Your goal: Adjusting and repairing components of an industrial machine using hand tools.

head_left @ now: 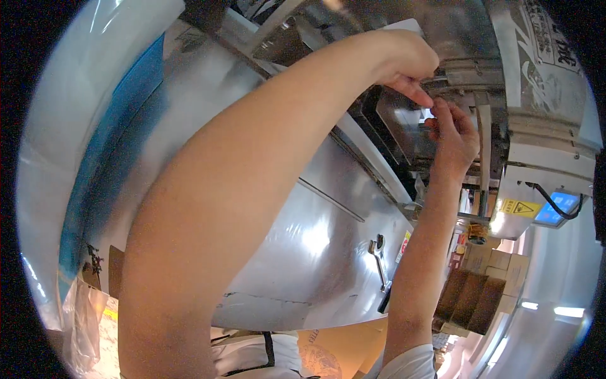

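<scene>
Both of my arms reach into a metal machine frame point(385, 164). My left hand point(413, 60) is bent at the wrist, with a finger pointing at the right fingertips; its other fingers are mostly hidden. My right hand point(457, 129) has its fingers curled and pressed together, almost touching the left finger. A small bright spot shows between the hands, too small to name. Whatever either hand pinches cannot be made out. Past the left hand the edge of a white flat piece point(405, 25) shows.
A wrench point(380, 259) lies on the shiny metal panel point(315, 240) left of my right forearm. To the right are printed film point(543, 57), a yellow warning label point(519, 208) and a lit screen point(558, 207). Cardboard boxes point(480, 284) stand lower right; a blue strip point(120, 139) runs along the left.
</scene>
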`<state>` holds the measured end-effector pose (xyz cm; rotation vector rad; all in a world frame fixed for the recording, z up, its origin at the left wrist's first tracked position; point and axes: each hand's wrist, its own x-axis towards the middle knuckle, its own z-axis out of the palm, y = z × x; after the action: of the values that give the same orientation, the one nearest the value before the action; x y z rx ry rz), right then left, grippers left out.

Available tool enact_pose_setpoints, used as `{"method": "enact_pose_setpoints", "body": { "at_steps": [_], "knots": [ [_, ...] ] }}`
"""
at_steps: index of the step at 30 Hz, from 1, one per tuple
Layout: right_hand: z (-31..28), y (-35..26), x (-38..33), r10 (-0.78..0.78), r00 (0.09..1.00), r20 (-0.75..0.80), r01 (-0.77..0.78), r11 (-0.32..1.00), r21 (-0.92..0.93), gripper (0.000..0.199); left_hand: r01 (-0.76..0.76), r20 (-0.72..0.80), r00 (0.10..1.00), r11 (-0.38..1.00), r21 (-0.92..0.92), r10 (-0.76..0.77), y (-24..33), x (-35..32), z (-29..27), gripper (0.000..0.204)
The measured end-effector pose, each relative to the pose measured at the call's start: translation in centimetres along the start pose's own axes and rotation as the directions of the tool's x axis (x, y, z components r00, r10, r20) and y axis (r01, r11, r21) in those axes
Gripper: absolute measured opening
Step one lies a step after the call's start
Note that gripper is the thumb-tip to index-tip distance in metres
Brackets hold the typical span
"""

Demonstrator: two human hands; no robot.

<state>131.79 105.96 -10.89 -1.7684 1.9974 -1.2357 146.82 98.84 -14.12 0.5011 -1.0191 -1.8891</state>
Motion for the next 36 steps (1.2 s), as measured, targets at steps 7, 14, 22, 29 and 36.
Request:
{"method": "enact_pose_setpoints", "body": {
  "at_steps": [7,14,22,29,36],
  "knots": [
    [-0.1,-0.4,-0.1,-0.006,1.0,0.004,0.006,0.999,-0.033,0.018,-0.023,0.055,0.998,1.0,0.02,0.022,-0.2,-0.9,0.1,0.022],
    [-0.4,0.0,-0.1,-0.072,0.995,0.064,0.078,0.992,-0.098,0.017,-0.04,0.107,0.994,0.999,0.008,0.039,-0.3,-0.7,0.1,0.025],
    [-0.6,0.5,0.2,-0.104,0.991,0.089,0.113,0.988,-0.108,0.019,-0.043,0.094,0.995,0.998,-0.036,0.046,-0.2,-1.0,0.1,0.03],
    [-0.4,0.1,-0.2,-0.088,0.992,0.095,0.098,0.99,-0.104,0.019,-0.052,0.091,0.994,0.997,-0.062,0.057,-0.2,-1.3,0.1,0.027],
    [-0.5,0.4,0.2,-0.117,0.989,0.091,0.127,0.985,-0.113,0.019,-0.061,0.088,0.994,0.997,-0.052,0.065,0.0,-1.5,0.1,0.027]
  ]
}}
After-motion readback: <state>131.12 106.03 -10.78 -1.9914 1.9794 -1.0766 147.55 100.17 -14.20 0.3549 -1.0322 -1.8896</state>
